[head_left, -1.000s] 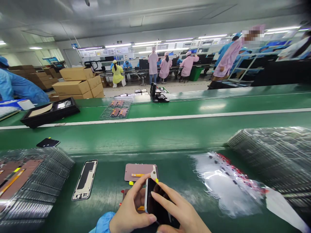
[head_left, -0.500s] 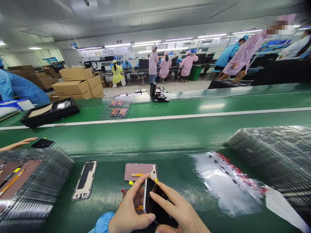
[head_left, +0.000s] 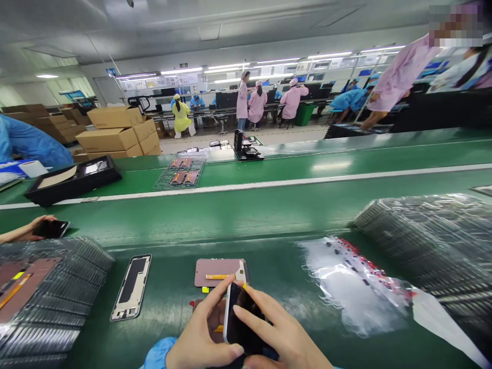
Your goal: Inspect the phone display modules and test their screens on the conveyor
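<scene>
Phone: black-faced, silver-edged phone (head_left: pixel 246 318), tilted, held between both hands above the green bench (head_left: pixel 300 318), bottom centre.
Left hand: left hand (head_left: pixel 200 333) curled round the silver side; index at the top corner, thumb low on the near part. Fingers closed to phone thickness, gripping it.
Right hand: right hand (head_left: pixel 286 335) bent over the right side; one finger at the top edge, another on the black face, thumb low. Fingers part-bent, phone in grasp; underside contact can't be told.
Panels: brownish panel (head_left: pixel 220 266) with orange strip flat just beyond the hands; second one mostly hidden below them.
Left side: pale phone frame (head_left: pixel 131 287) flat on bench, clear tray stack (head_left: pixel 82 292) beside it.
Right side: clear film sheets (head_left: pixel 353 292) with red tabs, near another tray stack (head_left: pixel 426 241).
Co-worker: hand (head_left: pixel 37 225) far left, holding a dark phone (head_left: pixel 54 229).
</scene>
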Demonstrator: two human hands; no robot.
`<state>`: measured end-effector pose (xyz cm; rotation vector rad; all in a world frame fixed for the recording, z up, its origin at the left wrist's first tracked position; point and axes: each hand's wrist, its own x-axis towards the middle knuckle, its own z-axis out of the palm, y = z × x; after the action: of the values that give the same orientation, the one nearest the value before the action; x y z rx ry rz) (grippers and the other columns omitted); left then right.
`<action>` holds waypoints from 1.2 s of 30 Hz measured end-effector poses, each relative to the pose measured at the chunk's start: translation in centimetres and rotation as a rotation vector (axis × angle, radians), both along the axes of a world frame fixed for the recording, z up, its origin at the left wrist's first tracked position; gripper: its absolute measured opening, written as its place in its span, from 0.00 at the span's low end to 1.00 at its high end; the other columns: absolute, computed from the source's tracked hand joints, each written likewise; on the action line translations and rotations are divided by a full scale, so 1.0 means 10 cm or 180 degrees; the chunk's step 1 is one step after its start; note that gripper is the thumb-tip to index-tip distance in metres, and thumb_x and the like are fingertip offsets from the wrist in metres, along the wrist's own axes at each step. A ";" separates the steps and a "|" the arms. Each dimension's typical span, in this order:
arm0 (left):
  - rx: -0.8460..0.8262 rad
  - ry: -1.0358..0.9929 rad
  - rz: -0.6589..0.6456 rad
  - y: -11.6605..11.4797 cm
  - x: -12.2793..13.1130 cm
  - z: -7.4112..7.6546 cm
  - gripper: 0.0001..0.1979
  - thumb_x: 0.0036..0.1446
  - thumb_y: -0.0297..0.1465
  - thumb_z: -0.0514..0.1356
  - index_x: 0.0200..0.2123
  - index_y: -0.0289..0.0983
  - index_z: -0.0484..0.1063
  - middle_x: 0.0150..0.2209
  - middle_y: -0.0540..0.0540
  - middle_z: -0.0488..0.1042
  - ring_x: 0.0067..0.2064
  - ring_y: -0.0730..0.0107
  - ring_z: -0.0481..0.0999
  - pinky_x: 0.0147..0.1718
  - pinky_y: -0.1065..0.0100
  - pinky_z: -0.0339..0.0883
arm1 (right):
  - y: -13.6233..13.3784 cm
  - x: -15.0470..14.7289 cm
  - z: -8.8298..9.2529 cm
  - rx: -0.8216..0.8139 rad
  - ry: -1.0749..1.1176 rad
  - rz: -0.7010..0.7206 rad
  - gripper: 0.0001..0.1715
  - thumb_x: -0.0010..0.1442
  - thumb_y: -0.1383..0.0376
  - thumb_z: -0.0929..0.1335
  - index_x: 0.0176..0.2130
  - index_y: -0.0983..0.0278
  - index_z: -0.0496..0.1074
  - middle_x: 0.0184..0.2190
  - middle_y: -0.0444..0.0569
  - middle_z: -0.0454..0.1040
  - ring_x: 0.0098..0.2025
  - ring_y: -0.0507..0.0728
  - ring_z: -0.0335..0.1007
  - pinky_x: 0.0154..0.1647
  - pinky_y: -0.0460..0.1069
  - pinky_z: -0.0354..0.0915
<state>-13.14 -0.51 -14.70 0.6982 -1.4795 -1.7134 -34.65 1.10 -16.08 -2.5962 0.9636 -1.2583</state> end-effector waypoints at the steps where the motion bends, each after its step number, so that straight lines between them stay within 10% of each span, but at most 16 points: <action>1: -0.0007 0.0006 -0.0014 0.00 0.00 0.01 0.45 0.48 0.35 0.72 0.67 0.49 0.57 0.66 0.38 0.63 0.66 0.45 0.61 0.61 0.52 0.63 | 0.00 0.00 0.00 0.0008 -0.0015 0.0009 0.33 0.69 0.47 0.61 0.63 0.63 0.64 0.62 0.64 0.64 0.64 0.63 0.61 0.57 0.54 0.69; 23: 0.0666 0.0591 -0.0014 -0.07 -0.07 0.10 0.39 0.49 0.39 0.73 0.63 0.55 0.63 0.66 0.45 0.64 0.67 0.53 0.60 0.65 0.55 0.56 | 0.01 0.15 -0.05 0.0179 -0.0395 -0.0307 0.36 0.65 0.52 0.69 0.66 0.61 0.60 0.63 0.64 0.63 0.63 0.68 0.63 0.57 0.60 0.69; 28: 0.1519 0.0509 0.0802 -0.24 -0.08 0.20 0.18 0.62 0.41 0.62 0.48 0.34 0.77 0.45 0.37 0.81 0.43 0.59 0.81 0.39 0.63 0.77 | -0.06 0.10 -0.08 0.1811 -0.1447 -0.0084 0.46 0.65 0.46 0.66 0.71 0.58 0.45 0.65 0.59 0.62 0.65 0.66 0.61 0.63 0.62 0.63; 32: 0.1456 0.0432 0.0987 -0.44 0.02 0.30 0.18 0.63 0.40 0.60 0.46 0.31 0.76 0.42 0.37 0.82 0.41 0.58 0.81 0.37 0.62 0.78 | -0.14 0.00 -0.04 0.3742 -0.2149 0.0547 0.33 0.69 0.46 0.60 0.60 0.65 0.69 0.47 0.57 0.79 0.50 0.62 0.76 0.51 0.54 0.71; 36: 0.1504 0.0354 0.0893 -0.53 0.09 0.35 0.21 0.66 0.38 0.55 0.51 0.28 0.74 0.47 0.34 0.80 0.46 0.55 0.81 0.42 0.62 0.77 | -0.14 0.03 -0.11 0.4559 -0.2489 0.1161 0.30 0.66 0.45 0.65 0.49 0.68 0.76 0.29 0.54 0.82 0.30 0.56 0.80 0.29 0.45 0.68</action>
<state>-12.23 -5.85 -11.17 0.9852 -0.8542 -1.8562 -34.38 -0.27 -17.21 -0.9774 0.6974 -0.7941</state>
